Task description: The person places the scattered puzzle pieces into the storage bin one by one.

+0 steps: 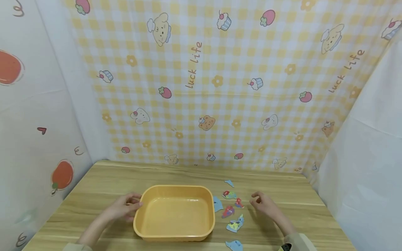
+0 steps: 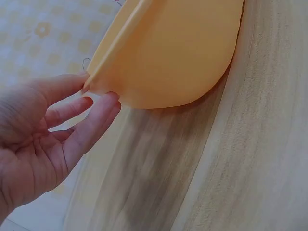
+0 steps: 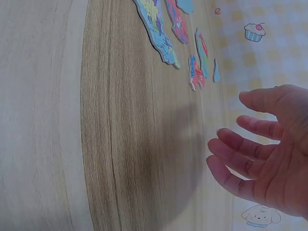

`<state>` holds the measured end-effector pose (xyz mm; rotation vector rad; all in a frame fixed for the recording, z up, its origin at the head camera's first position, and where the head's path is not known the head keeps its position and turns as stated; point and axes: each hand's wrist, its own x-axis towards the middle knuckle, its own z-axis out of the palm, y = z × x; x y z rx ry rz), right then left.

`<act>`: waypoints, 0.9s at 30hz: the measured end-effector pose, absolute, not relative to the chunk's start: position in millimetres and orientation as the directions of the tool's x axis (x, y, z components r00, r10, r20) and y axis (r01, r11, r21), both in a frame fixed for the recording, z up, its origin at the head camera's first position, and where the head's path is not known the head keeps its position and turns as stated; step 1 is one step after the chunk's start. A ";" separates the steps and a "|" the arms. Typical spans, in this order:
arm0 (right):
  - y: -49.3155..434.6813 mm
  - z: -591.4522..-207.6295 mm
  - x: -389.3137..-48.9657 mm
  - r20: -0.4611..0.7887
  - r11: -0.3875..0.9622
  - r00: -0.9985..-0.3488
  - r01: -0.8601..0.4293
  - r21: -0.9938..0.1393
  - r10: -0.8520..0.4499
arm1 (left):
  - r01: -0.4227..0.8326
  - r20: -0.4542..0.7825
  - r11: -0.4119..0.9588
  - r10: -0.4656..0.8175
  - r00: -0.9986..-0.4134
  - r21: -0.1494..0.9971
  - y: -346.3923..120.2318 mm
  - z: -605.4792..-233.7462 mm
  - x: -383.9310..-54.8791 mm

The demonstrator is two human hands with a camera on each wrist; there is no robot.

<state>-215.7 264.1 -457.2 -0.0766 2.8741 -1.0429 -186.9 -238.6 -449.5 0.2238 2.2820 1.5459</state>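
A yellow plastic tray [image 1: 176, 238] with rounded corners stands on the wooden table. My left hand [image 1: 124, 206] is at its left side, the thumb over the rim and the fingertips against the outer wall; the left wrist view shows this hand [image 2: 57, 125] pinching the tray's edge [image 2: 168, 72]. To the tray's right lie several flat, colourful puzzle pieces [image 1: 233, 225]. My right hand [image 1: 263, 205] hovers right of them with loosely bent fingers. In the right wrist view, that hand [image 3: 264, 149] holds nothing, and the pieces [image 3: 161, 41] lie beyond its fingertips.
One light blue piece [image 1: 217, 204] is partly hidden behind the tray's right edge. Another blue piece [image 1: 235, 245] lies near the front, and a small one [image 1: 230, 183] at the back. A checked cloth [image 1: 204, 104] hangs behind the table [image 1: 282, 188], with white cloths at both sides.
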 end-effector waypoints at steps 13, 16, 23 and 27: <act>247.9 -457.6 -228.7 -0.071 0.776 -0.993 -0.025 -0.630 -0.090 | -0.118 -0.269 0.393 0.356 -0.895 0.912 -237.3 -447.2 -187.1; 244.0 -459.0 -232.8 -0.084 0.771 -0.993 -0.014 -0.637 -0.088 | -0.112 -0.264 0.398 0.352 -0.898 0.911 -237.2 -448.8 -188.1; 234.8 -462.4 -239.7 -0.078 0.771 -0.993 -0.019 -0.637 -0.088 | -0.126 -0.267 0.391 0.332 -0.904 0.912 -235.6 -449.3 -186.8; 230.8 -464.4 -244.0 -0.066 0.767 -0.994 -0.022 -0.641 -0.084 | -0.123 -0.262 0.389 0.329 -0.907 0.913 -235.0 -450.1 -186.4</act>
